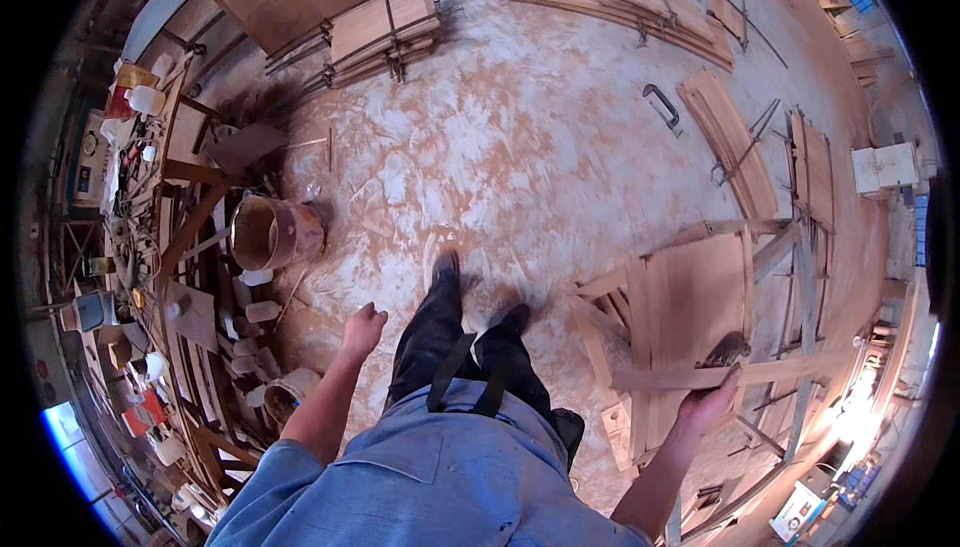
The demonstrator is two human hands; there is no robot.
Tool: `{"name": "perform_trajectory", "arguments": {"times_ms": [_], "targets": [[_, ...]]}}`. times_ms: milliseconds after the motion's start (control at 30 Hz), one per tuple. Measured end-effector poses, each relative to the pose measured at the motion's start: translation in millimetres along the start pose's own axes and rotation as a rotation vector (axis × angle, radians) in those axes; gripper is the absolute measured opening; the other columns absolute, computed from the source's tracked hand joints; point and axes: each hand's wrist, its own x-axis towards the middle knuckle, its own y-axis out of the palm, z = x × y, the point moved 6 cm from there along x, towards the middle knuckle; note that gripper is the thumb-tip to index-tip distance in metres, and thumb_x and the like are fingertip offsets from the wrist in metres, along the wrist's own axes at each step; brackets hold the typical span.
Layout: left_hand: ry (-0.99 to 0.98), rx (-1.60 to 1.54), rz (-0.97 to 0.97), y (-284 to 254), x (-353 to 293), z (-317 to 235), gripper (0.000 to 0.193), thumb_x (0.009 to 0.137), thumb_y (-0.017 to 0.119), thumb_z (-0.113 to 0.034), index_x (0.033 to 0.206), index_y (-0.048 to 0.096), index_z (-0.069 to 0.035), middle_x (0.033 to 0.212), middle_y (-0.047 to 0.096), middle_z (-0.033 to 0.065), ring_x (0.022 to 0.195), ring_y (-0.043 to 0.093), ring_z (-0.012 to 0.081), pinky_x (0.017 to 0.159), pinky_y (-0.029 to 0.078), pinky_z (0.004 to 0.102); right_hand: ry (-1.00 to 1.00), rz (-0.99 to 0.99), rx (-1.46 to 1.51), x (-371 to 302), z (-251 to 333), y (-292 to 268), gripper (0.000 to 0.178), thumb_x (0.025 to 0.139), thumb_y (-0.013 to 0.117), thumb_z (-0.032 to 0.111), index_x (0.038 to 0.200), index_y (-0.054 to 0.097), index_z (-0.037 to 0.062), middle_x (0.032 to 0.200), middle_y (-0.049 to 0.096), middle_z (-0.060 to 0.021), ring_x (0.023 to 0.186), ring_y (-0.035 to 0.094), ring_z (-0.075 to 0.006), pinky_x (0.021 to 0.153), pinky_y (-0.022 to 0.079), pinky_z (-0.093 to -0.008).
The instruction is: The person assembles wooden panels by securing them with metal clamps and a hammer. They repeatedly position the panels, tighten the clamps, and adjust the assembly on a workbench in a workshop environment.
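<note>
My left hand (366, 330) hangs over the floor to the left of my legs, its fingers loosely curled with nothing visible in them. Out to the right, my right hand (708, 405) is at the near edge of a long wooden strip (660, 379), fingers closed against it. That strip crosses a wide wooden panel (697, 292), which is part of a frame of boards. Just beyond my right fingertips sits a dark object (727, 350); its kind is unclear. My fingers partly hide the contact with the strip.
A large bucket (272, 234) and several plastic containers stand by the cluttered workbench (165, 197) at left. Clamped board stacks (385, 25) lie at the far side, more boards (728, 142) at right. A C-clamp (661, 110) rests on the dusty floor (480, 137).
</note>
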Motion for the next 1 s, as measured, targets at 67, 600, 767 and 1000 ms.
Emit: {"name": "perform_trajectory", "arguments": {"times_ms": [67, 600, 767, 1000], "targets": [[-0.057, 0.045, 0.037, -7.2, 21.7, -0.1, 0.062, 0.083, 0.056, -0.036, 0.126, 0.048, 0.009, 0.11, 0.061, 0.028, 0.106, 0.059, 0.0369, 0.091, 0.045, 0.0398, -0.025, 0.039, -0.002, 8.2, 1.7, 24.2, 0.031, 0.095, 0.053, 0.03, 0.113, 0.049, 0.0045, 0.083, 0.058, -0.0086, 0.071, 0.058, -0.0198, 0.066, 0.051, -0.035], [-0.117, 0.014, -0.125, -177.6, 244.0, -44.6, 0.051, 0.082, 0.055, -0.037, 0.112, 0.059, 0.004, 0.102, 0.063, 0.0281, 0.1, 0.06, 0.0404, 0.086, 0.046, 0.0429, -0.171, 0.323, -0.705, -36.0, -62.9, 311.1, 0.012, 0.09, 0.058, 0.013, 0.098, 0.051, 0.0068, 0.074, 0.053, -0.0003, 0.059, 0.05, -0.0078, 0.05, 0.041, -0.0228], [-0.122, -0.011, -0.065, -165.2, 264.9, -82.3, 0.049, 0.082, 0.054, -0.036, 0.11, 0.059, 0.004, 0.102, 0.063, 0.0276, 0.099, 0.06, 0.0408, 0.085, 0.046, 0.0434, 0.063, 0.421, -0.798, -43.3, -87.6, 373.7, 0.029, 0.085, 0.061, 0.01, 0.112, 0.053, 0.0031, 0.075, 0.057, -0.0013, 0.061, 0.053, -0.0078, 0.053, 0.043, -0.023], [-0.127, 0.235, -0.007, -132.0, 246.0, -136.3, 0.046, 0.081, 0.054, -0.036, 0.1, 0.06, 0.005, 0.091, 0.062, 0.0288, 0.09, 0.062, 0.0415, 0.078, 0.047, 0.048, 0.272, 0.546, -0.82, 6.6, -143.5, 434.4, 0.017, 0.085, 0.064, 0.016, 0.091, 0.055, 0.0038, 0.068, 0.055, -0.0018, 0.056, 0.052, -0.0093, 0.049, 0.043, -0.0268]]}}
